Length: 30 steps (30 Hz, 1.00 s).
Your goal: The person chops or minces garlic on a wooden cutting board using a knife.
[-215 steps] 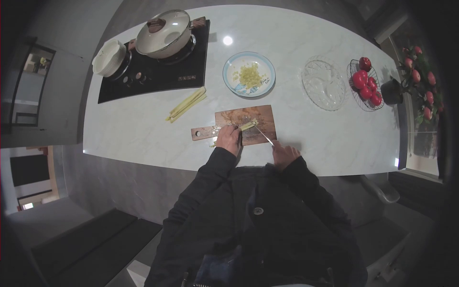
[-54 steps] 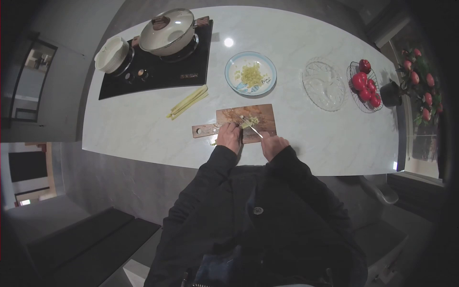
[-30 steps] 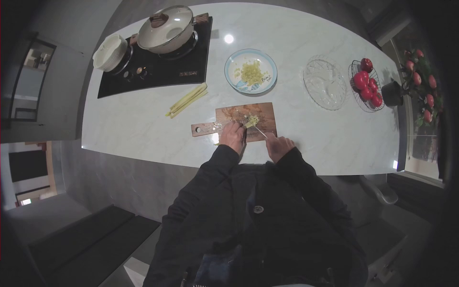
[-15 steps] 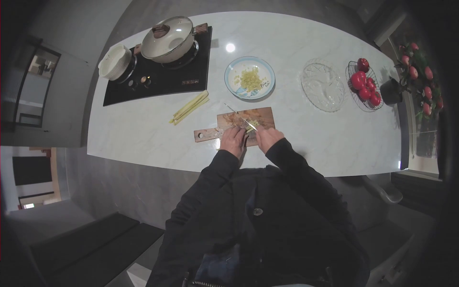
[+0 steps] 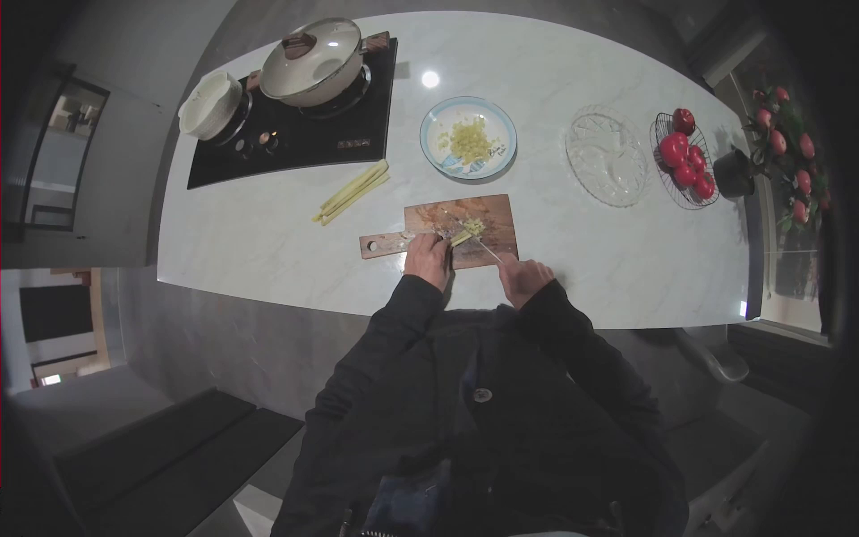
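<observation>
On the wooden cutting board [image 5: 420, 216], my left hand [image 5: 429, 258] presses down pale green celery stalks [image 5: 462, 238] with its fingers bent over them. Small chopped bits [image 5: 475, 227] lie at the stalks' cut end. My right hand [image 5: 528, 279] is closed around the handle of a knife [image 5: 491, 252], whose blade points up and left toward the stalks. Just beyond the board stands a blue-rimmed plate [image 5: 436, 162] with diced pale green pieces [image 5: 470, 141] on it. More whole stalks [image 5: 352, 192] lie left of the board.
A black cooktop [image 5: 286, 159] at the back left carries a lidded pot [image 5: 313, 76] and a white ribbed pot [image 5: 211, 106]. To the right are a clear glass dish [image 5: 607, 157] and a wire basket [image 5: 664, 134] of red fruit or vegetables [image 5: 687, 159]. A potted plant [image 5: 735, 173] stands at the right edge.
My right hand has drawn the knife back to the right and toward me, away from my left hand. Chopped bits now show at the stalks' end. The whole view has shifted slightly.
</observation>
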Each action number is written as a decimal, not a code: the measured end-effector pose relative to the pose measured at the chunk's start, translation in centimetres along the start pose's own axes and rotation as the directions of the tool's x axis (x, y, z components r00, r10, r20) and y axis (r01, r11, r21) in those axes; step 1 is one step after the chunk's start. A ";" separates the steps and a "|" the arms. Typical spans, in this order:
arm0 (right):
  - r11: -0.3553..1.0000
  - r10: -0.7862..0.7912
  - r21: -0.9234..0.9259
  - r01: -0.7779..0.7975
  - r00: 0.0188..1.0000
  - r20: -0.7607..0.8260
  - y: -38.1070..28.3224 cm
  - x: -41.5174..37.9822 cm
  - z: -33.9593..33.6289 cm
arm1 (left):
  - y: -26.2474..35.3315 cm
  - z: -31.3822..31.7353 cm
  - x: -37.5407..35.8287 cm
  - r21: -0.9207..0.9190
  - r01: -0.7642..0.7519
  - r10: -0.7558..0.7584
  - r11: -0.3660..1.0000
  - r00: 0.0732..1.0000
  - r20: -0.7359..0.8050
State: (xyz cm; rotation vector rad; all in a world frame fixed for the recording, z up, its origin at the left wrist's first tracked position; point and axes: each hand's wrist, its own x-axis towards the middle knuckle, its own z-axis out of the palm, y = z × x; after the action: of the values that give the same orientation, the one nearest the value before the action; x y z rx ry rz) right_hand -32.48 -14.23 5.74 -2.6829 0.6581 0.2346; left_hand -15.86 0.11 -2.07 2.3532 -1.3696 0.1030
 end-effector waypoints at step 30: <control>0.996 0.090 -0.009 -0.090 0.977 0.193 -1.2 0.1 -1.6 | 0.3 -0.3 0.2 0.030 -0.031 0.031 0.999 0.999 -0.019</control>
State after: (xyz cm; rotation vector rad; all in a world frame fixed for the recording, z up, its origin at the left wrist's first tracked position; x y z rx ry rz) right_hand -31.69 -13.96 7.55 -2.5904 0.7189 0.5122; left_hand -16.01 -0.08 -1.60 2.3493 -1.4047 0.1563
